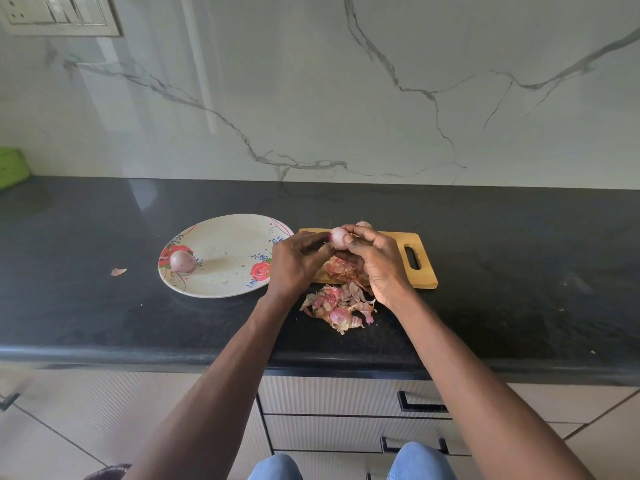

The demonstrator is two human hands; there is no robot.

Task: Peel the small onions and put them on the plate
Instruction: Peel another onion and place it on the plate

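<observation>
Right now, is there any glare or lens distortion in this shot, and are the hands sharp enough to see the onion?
Head view: a pale streak of glare runs down the marble wall; the wide lens bows the counter edge; both hands, left hand and right hand, are sharp, gripping the onion.

A black speckled worktop (pixel 104 323) runs below a marble-patterned wall. On it lie a flowered plate (pixel 225 251) at the left, a wooden cutting board (pixel 424 271) just to its right, and a heap of pink onion skins (pixel 337 308) at the board's near edge, spilling onto it. A single skin scrap (pixel 118 271) lies left of the plate, and a green object (pixel 12 166) sits at the far left edge.
</observation>
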